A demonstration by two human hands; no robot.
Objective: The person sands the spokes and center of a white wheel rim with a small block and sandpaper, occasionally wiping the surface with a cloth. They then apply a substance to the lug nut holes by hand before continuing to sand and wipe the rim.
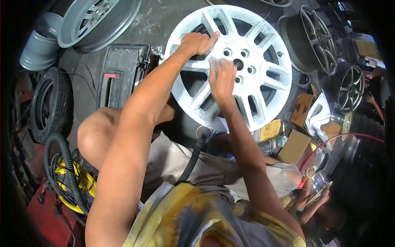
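A large white wheel rim with paired spokes (273,68) lies face up in front of me. My left hand (199,43) rests on its upper left part, thumb stretched out to the right and the other fingers curled over a spoke. Near the hub, my right hand (223,76) presses on the white surface just left of the centre hole. Something pale and blurred shows at its fingertips, too smeared to make out.
Grey rims (98,20) stand at upper left and dark rims (314,41) at right. A black case (123,70), a tire (51,105) and a yellow machine (78,183) are on the left. Cardboard boxes (294,146) and a power tool (269,145) lie below right. Other people's hands (325,193) show at right.
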